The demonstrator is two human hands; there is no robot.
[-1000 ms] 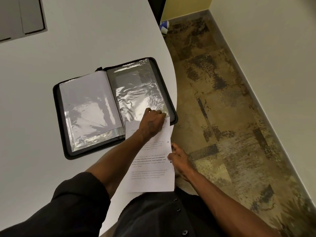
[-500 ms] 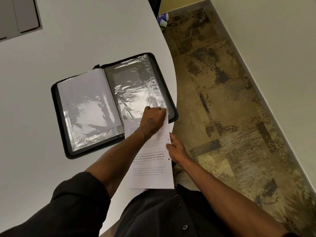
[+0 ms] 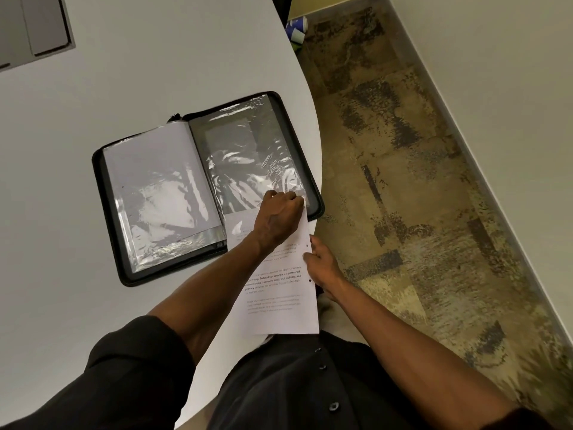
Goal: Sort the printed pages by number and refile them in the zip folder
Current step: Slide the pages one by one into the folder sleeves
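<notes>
A black zip folder [image 3: 107,193] lies open on the white table [image 3: 155,72]. Its left plastic sleeve [image 3: 158,187] holds a white page. The right sleeve [image 3: 248,159] looks dark and crinkled. A printed page [image 3: 279,296] with punched holes sticks out of the right sleeve's near end, its top edge inside. My left hand [image 3: 279,217] pinches the sleeve's open edge at the near right corner. My right hand [image 3: 322,263] grips the page's right edge by the holes.
The table's curved edge [image 3: 316,141] runs just right of the folder, with patterned floor [image 3: 403,181] beyond. A grey tray or panel [image 3: 34,26] sits at the table's far left. A blue and white cup [image 3: 296,27] lies on the floor by the far wall.
The page has slid a little further up into the right sleeve. My right hand moved up along the page's edge with it. My left hand stayed at the sleeve's corner.
</notes>
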